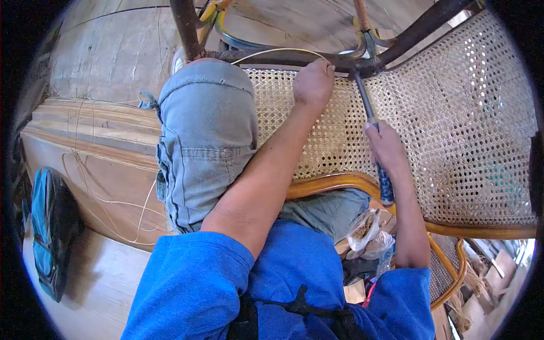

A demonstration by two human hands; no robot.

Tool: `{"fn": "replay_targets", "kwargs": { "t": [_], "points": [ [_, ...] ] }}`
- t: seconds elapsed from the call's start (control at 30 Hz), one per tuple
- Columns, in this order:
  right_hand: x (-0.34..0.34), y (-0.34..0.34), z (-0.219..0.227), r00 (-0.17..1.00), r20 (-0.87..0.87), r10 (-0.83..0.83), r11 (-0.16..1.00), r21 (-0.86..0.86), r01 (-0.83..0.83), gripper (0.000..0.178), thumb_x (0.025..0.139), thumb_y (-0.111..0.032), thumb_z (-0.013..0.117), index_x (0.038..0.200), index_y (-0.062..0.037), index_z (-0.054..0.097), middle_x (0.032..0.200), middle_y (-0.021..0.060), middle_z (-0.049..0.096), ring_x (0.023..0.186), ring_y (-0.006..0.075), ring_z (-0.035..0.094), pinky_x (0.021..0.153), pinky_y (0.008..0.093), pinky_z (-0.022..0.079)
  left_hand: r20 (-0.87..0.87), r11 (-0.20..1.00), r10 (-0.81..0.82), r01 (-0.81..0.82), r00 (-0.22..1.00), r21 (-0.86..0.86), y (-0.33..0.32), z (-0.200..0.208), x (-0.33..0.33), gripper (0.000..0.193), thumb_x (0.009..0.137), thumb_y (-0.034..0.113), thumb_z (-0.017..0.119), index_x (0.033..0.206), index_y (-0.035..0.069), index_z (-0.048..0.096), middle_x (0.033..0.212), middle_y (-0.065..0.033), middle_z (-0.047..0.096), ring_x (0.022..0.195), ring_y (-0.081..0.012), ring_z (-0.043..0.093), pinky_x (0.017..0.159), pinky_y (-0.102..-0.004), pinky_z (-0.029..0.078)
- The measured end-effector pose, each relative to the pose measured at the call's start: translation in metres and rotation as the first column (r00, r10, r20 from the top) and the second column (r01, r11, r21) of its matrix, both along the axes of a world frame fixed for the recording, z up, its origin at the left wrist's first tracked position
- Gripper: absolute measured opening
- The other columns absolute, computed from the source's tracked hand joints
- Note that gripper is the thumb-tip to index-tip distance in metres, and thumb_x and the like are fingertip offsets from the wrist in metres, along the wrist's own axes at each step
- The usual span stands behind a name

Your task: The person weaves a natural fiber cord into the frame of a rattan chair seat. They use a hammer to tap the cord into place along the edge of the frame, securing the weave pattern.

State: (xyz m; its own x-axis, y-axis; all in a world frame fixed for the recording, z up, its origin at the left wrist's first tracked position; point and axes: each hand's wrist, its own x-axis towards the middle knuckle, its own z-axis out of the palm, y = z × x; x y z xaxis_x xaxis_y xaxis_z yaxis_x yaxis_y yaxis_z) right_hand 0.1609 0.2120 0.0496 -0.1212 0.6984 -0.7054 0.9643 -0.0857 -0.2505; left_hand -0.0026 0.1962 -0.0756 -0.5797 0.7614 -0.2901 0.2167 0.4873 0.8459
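In front of me is a chair with woven cane panels in a dark rail and a curved brown wooden frame. My left hand is closed at the dark rail, pinching a thin, pale cane strip that arcs leftward above the rail. My right hand is wrapped around the dark blue grip of a hammer. The shaft points away from me, and the head end is at the corner of the rail, right of my left hand. Its exact contact there is hard to make out.
My bent left knee rests against the panel. Loose cane strands trail over wooden boards at left, near a blue and black bag. Plastic bags lie below the seat edge. Another cane-panelled piece stands at lower right.
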Motion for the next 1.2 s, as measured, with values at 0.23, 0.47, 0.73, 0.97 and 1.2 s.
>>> {"fn": "replay_targets", "kwargs": {
  "t": [0.23, 0.47, 0.73, 0.97, 1.2],
  "points": [
    [-0.003, -0.006, 0.004, 0.991, -0.128, -0.040, 0.989, 0.134, 0.058, 0.036, 0.091, -0.035, 0.048, 0.090, 0.0006, 0.054, 0.057, 0.0093, 0.054, 0.045, 0.0191, 0.054, 0.048, 0.0353, 0.045, -0.046, 0.998, -0.021, 0.023, 0.999, 0.056, 0.003, -0.011, 0.003, 0.028, 0.084, 0.030, 0.054, 0.091, 0.005, 0.065, 0.089, -0.0190, 0.064, 0.084, -0.0365, 0.061, 0.076, -0.0446, 0.047],
    [0.012, -0.002, -0.012, 0.999, -0.022, 0.041, 0.989, 0.141, -0.037, 0.036, 0.091, -0.035, 0.048, 0.092, -0.0001, 0.055, 0.059, 0.0118, 0.055, 0.048, 0.0225, 0.056, 0.051, 0.0376, 0.045, -0.014, 1.000, -0.010, 0.010, 1.000, -0.015, 0.004, -0.001, 0.003, 0.028, 0.083, 0.031, 0.054, 0.092, 0.007, 0.066, 0.090, -0.0189, 0.064, 0.085, -0.0362, 0.061, 0.076, -0.0444, 0.047],
    [0.009, -0.006, -0.011, 0.995, 0.030, 0.099, 0.980, 0.171, -0.103, 0.038, 0.091, -0.037, 0.047, 0.098, -0.0002, 0.055, 0.076, 0.0214, 0.061, 0.074, 0.0374, 0.061, 0.066, 0.0446, 0.046, 0.016, 0.998, -0.018, 0.019, 1.000, -0.064, 0.005, 0.003, 0.000, 0.028, 0.082, 0.031, 0.055, 0.093, 0.008, 0.066, 0.090, -0.0189, 0.064, 0.085, -0.0359, 0.062, 0.077, -0.0442, 0.048],
    [0.006, -0.011, -0.011, 0.999, -0.032, 0.039, 0.982, 0.187, -0.032, 0.038, 0.092, -0.037, 0.046, 0.095, -0.0004, 0.055, 0.071, 0.0192, 0.060, 0.068, 0.0369, 0.060, 0.063, 0.0452, 0.045, -0.027, 0.996, -0.052, 0.050, 0.998, -0.073, 0.005, 0.002, 0.000, 0.026, 0.082, 0.031, 0.055, 0.096, 0.012, 0.065, 0.091, -0.0177, 0.064, 0.086, -0.0353, 0.062, 0.077, -0.0438, 0.048],
    [-0.002, -0.012, -0.004, 0.998, -0.054, 0.021, 0.985, 0.170, -0.012, 0.035, 0.093, -0.033, 0.045, 0.095, 0.0004, 0.055, 0.068, 0.0188, 0.058, 0.066, 0.0343, 0.060, 0.063, 0.0433, 0.045, -0.065, 0.994, -0.084, 0.079, 0.994, -0.077, 0.007, 0.004, 0.002, 0.026, 0.083, 0.030, 0.054, 0.099, 0.013, 0.064, 0.092, -0.0163, 0.065, 0.088, -0.0345, 0.062, 0.078, -0.0443, 0.048]
  ]
}}
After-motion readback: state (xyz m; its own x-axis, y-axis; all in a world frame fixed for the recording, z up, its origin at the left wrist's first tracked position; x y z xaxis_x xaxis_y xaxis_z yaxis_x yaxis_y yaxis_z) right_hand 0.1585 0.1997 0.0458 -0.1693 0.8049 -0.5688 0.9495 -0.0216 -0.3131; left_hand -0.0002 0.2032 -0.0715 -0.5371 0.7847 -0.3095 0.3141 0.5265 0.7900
